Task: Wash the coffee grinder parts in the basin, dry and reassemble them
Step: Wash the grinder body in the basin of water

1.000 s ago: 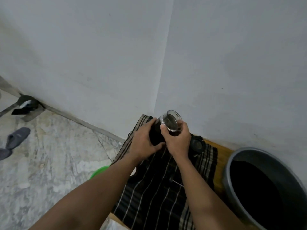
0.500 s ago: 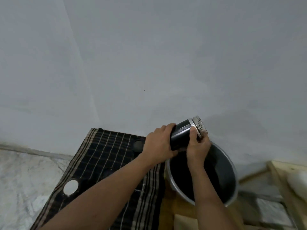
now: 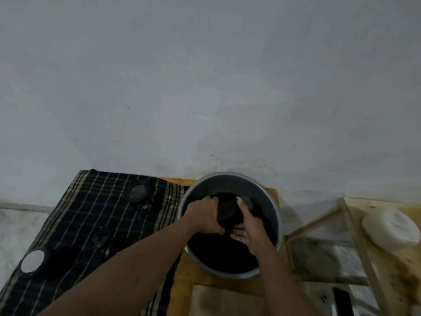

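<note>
Chiefly at risk: the grinder body (image 3: 229, 213), once wet, could slip from both hands and strike the basin (image 3: 227, 175) wall.
Left hand (image 3: 206, 216): fingers were curled round the body's 9 o'clock side.
Right hand (image 3: 251, 229): gripped the 3 o'clock end, thumb on top.
Location: the body lay tilted inside the basin, toward 12 o'clock; the basin stood at 3 o'clock of the checked cloth (image 3: 91, 213).

A plain grey-white wall (image 3: 205, 87) fills the upper view. Below it, a dark cloth (image 3: 86, 213) with pale checks covers the left of the wooden counter (image 3: 184, 277). At right, a white round object (image 3: 390, 226) rests on a wooden rack (image 3: 355, 224); a dark phone (image 3: 341, 299) lies below it. Marbled floor (image 3: 13, 226) shows far left.
</note>
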Motion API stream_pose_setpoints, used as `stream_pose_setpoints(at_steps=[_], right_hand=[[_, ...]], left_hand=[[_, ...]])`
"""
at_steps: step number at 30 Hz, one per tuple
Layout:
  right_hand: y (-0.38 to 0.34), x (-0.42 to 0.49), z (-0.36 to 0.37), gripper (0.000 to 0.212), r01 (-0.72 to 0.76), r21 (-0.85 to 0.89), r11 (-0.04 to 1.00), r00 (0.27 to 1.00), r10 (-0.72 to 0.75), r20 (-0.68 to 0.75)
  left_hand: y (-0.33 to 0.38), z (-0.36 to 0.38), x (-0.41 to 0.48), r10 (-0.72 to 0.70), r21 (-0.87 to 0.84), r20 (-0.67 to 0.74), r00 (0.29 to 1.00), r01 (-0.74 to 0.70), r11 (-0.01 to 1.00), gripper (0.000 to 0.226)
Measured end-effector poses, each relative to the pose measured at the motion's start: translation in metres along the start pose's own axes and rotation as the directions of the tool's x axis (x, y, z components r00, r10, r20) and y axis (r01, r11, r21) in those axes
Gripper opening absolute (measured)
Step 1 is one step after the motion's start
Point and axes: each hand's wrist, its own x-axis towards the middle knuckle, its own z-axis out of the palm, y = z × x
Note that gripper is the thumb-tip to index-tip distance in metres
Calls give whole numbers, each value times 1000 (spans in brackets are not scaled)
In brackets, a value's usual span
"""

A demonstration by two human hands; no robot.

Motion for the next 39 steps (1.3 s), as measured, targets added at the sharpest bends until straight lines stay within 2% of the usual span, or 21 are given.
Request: stream_pose_setpoints(at_steps=[2, 4, 7, 9, 13, 18, 22, 25, 26, 29, 31, 34, 35, 39], right_hand=[[0, 1, -3, 81, -29, -116, 993, 1000, 29, 3], [-1, 8, -9, 68, -28, -194, 981, 998, 16, -62], [-2, 23, -22, 53, 105, -262, 959, 965, -162, -204], [-5, 34, -28, 46, 145, -270, 952, 949, -211, -234], [-8, 51, -32, 46, 30, -173, 985, 972, -68, -223], [-14, 64, -28, 49, 8, -183, 983, 972, -51, -231], [-15, 66, -23, 74, 23, -243, 970, 968, -82, -237], [-13, 72, -22, 98, 18, -297, 955, 985, -68, -160], [-16, 73, -23, 98, 20, -318, 948, 990, -63, -126], [-35, 59, -23, 65, 82, -399, 913, 981, -145, -132], [-38, 61, -24, 63, 90, -433, 897, 981, -155, -118], [-29, 71, -23, 105, 18, -397, 918, 998, -39, -47], [-25, 78, -25, 110, 27, -376, 926, 999, -39, -25], [-33, 68, -21, 70, 71, -383, 921, 992, -106, -71]], left_hand=[[-2, 7, 5, -49, -1, 42, 998, 49, 999, 92], [1, 11, 10, -71, 11, 68, 995, 70, 997, 89], [4, 12, 17, -60, 43, 113, 992, 55, 998, 86], [2, 15, 22, -59, 53, 129, 990, 53, 997, 87], [-2, 25, 29, -54, 52, 140, 989, 47, 998, 95], [-4, 38, 36, -48, 24, 142, 989, 45, 999, 99], [-4, 47, 40, -68, 17, 136, 988, 66, 998, 96], [-3, 51, 43, -64, 3, 148, 987, 64, 998, 100], [-3, 51, 44, -63, 0, 153, 986, 64, 998, 101], [-6, 51, 48, -50, -20, 171, 984, 54, 998, 102], [-7, 52, 48, -48, -14, 168, 985, 51, 999, 102], [-7, 55, 49, -51, -13, 166, 985, 54, 998, 104], [-8, 55, 49, -56, -13, 167, 984, 58, 998, 105], [-8, 57, 50, -61, -24, 149, 987, 65, 998, 98]])
